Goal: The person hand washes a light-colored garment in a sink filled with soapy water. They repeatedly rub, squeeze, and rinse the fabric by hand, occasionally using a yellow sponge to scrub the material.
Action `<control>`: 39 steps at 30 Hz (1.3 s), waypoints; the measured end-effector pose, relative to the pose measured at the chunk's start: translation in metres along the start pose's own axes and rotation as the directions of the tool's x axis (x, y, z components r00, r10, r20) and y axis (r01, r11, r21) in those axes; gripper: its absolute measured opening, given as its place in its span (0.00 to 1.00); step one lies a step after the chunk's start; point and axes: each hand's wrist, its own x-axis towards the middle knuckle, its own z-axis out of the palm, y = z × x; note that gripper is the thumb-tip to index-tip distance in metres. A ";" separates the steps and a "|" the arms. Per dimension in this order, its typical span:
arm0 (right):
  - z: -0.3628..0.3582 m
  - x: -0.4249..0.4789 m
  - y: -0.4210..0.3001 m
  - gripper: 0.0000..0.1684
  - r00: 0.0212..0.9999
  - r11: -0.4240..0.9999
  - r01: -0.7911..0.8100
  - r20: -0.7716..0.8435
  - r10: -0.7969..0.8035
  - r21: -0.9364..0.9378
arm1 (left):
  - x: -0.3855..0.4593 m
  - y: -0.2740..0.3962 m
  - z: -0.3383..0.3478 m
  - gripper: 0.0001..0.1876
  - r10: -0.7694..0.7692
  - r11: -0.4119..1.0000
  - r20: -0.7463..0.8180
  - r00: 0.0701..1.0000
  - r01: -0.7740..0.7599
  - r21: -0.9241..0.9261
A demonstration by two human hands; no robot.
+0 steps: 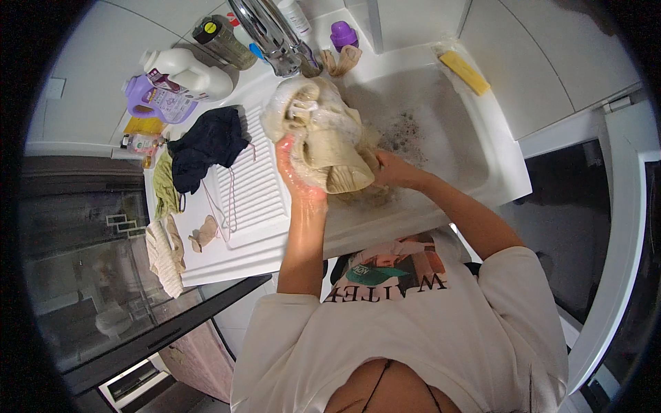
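A wet, soapy cream-coloured garment (330, 139) is bunched between my two hands, above the inner left side of a white laundry sink (508, 155). My left hand (294, 168) supports it from the left, with foam over the fingers and wrist. On its right side, my right hand (392, 169) grips the cloth, its fingertips partly hidden by the folds. Part of the cloth hangs down towards cloudy, sudsy water (413, 134). A chrome faucet (273, 41) stands just behind the garment.
Dark clothing (206, 147), a green cloth (165, 186) and a cream knitted cloth (164, 258) lie on the ribbed washboard side. Detergent jugs (193, 77) stand at back left. A purple cap (343, 35) is behind the basin; a yellow soap bar (465, 72) rests at its right rear corner.
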 end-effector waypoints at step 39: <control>-0.016 0.050 0.019 0.31 0.908 0.869 0.264 -0.197 -0.371 -0.419 | -0.031 0.078 0.061 0.17 0.001 0.802 0.442 0.897 -0.265 0.535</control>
